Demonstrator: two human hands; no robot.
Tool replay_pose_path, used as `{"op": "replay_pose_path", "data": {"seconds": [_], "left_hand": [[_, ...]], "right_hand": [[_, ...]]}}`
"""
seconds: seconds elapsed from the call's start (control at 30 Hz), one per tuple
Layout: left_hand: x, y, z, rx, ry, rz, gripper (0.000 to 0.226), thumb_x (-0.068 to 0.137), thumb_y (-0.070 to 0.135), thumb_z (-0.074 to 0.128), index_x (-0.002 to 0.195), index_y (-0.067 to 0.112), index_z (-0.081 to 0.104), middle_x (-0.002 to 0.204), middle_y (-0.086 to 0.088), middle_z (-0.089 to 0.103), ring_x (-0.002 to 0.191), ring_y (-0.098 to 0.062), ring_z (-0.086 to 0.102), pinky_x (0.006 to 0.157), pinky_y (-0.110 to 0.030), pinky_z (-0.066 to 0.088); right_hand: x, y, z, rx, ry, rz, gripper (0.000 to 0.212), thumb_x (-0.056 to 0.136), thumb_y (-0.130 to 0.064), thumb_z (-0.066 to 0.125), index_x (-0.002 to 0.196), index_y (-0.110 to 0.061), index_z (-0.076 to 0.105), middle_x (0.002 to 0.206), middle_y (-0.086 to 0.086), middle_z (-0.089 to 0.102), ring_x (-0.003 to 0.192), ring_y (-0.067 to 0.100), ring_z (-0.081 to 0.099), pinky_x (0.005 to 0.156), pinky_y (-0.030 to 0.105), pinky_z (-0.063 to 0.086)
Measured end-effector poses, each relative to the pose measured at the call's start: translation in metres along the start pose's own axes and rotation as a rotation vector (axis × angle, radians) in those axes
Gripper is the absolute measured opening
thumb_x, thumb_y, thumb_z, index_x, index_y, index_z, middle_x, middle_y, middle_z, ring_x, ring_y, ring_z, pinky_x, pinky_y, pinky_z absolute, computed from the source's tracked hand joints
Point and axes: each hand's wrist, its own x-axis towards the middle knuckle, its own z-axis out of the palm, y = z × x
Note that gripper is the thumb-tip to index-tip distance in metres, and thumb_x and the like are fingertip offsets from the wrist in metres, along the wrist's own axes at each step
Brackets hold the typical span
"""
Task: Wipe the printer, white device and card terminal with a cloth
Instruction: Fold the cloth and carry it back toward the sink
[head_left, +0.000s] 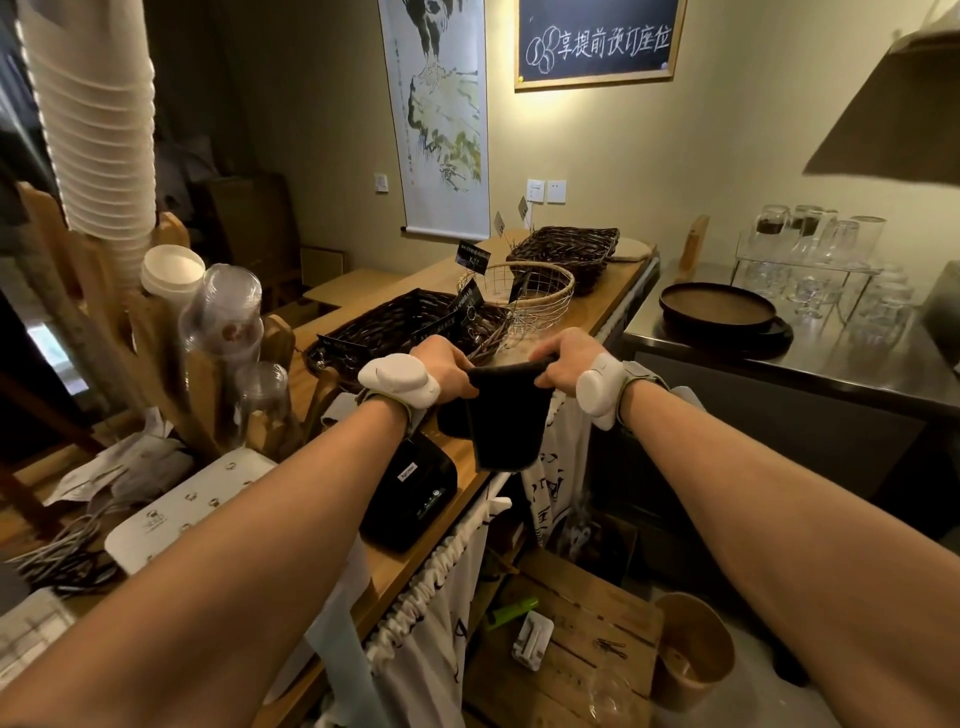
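A dark cloth (506, 415) hangs stretched between both hands above the wooden counter (415, 561). My left hand (445, 364) pinches its top left corner and my right hand (563, 358) pinches its top right corner. Below my left forearm sits the black printer (415, 493) on the counter's near edge. Left of it lies a flat white device (192, 506) with small printed marks, partly covered by my left arm. I cannot make out a card terminal.
Dark wicker baskets (395, 322) and a wire basket (524, 296) stand just beyond the hands. Stacked paper cups (98, 130) and plastic cups (223, 312) rise at the left. A steel counter (779, 364) with a round tray and glasses is at the right. Cables lie at the far left.
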Motion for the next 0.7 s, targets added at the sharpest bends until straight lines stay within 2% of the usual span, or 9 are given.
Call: {"op": "replay_pose_path", "data": {"seconds": [0.07,0.17,0.27,0.33,0.4,0.47,0.53,0.63,0.7], "left_hand": [[0.007,-0.005,-0.001,-0.039,-0.014,-0.025,0.025,0.083,0.011,0.070,0.108,0.009,0.071,0.103,-0.005,0.064,0.095,-0.017,0.058,0.083,-0.027,0.047],[0.016,-0.014,-0.005,-0.395,-0.069,-0.122,0.026,0.088,0.018,0.066,0.112,0.009,0.066,0.112,-0.007,0.064,0.106,-0.021,0.060,0.091,-0.035,0.048],[0.027,-0.016,0.000,-0.668,-0.058,-0.197,0.037,0.090,0.020,0.063,0.124,0.005,0.059,0.120,-0.014,0.064,0.110,-0.030,0.063,0.098,-0.047,0.050],[0.036,-0.015,0.004,-0.742,0.015,-0.235,0.037,0.091,0.018,0.063,0.125,0.005,0.057,0.119,-0.016,0.064,0.108,-0.032,0.064,0.097,-0.048,0.051],[0.046,-0.020,0.006,-0.781,0.076,-0.287,0.042,0.091,0.016,0.064,0.131,0.007,0.054,0.125,-0.016,0.061,0.111,-0.031,0.062,0.097,-0.046,0.051],[0.055,-0.032,0.006,-0.782,0.086,-0.340,0.062,0.088,0.018,0.068,0.143,0.012,0.040,0.137,-0.015,0.051,0.121,-0.031,0.054,0.096,-0.041,0.049],[0.059,-0.041,0.008,-0.761,0.033,-0.315,0.076,0.082,0.015,0.074,0.147,0.015,0.034,0.144,-0.014,0.044,0.129,-0.031,0.046,0.096,-0.039,0.047],[0.062,-0.047,0.013,-0.469,-0.071,-0.216,0.067,0.076,0.006,0.077,0.137,0.016,0.051,0.136,-0.009,0.054,0.116,-0.023,0.052,0.096,-0.033,0.045],[0.065,-0.049,0.017,-0.156,-0.092,-0.169,0.056,0.076,0.008,0.077,0.129,0.013,0.061,0.126,-0.007,0.061,0.111,-0.021,0.057,0.092,-0.028,0.045]], "right_hand": [[0.010,0.003,0.004,0.018,0.023,0.027,0.027,0.088,-0.010,0.061,0.114,-0.003,0.067,0.101,0.013,0.066,0.095,0.024,0.061,0.077,0.028,0.046],[0.029,0.004,0.008,0.177,0.010,0.108,0.037,0.092,-0.022,0.055,0.119,0.002,0.060,0.119,0.021,0.062,0.113,0.034,0.058,0.087,0.037,0.045],[0.041,0.002,0.013,0.313,0.038,0.172,0.042,0.093,-0.033,0.052,0.116,0.001,0.061,0.120,0.017,0.063,0.111,0.034,0.060,0.092,0.042,0.047],[0.047,0.003,0.020,0.483,0.045,0.192,0.045,0.090,-0.037,0.057,0.118,-0.001,0.061,0.120,0.015,0.064,0.108,0.031,0.062,0.096,0.043,0.049],[0.050,0.006,0.027,0.647,0.014,0.234,0.058,0.084,-0.031,0.068,0.131,-0.006,0.048,0.123,0.013,0.060,0.110,0.030,0.060,0.089,0.043,0.053],[0.054,0.011,0.031,0.782,-0.051,0.264,0.069,0.078,-0.008,0.071,0.136,-0.017,0.036,0.112,0.012,0.058,0.102,0.030,0.060,0.062,0.039,0.058],[0.059,0.016,0.033,0.758,-0.071,0.238,0.070,0.076,0.011,0.065,0.133,-0.022,0.041,0.104,0.010,0.056,0.086,0.028,0.059,0.040,0.025,0.049],[0.067,0.019,0.042,0.524,-0.067,0.164,0.051,0.076,0.013,0.062,0.118,-0.017,0.062,0.110,0.010,0.057,0.078,0.020,0.057,0.046,0.022,0.048],[0.072,0.018,0.048,0.377,-0.132,0.116,0.050,0.077,0.008,0.066,0.122,-0.013,0.062,0.119,0.011,0.058,0.082,0.016,0.055,0.042,0.014,0.044]]}}
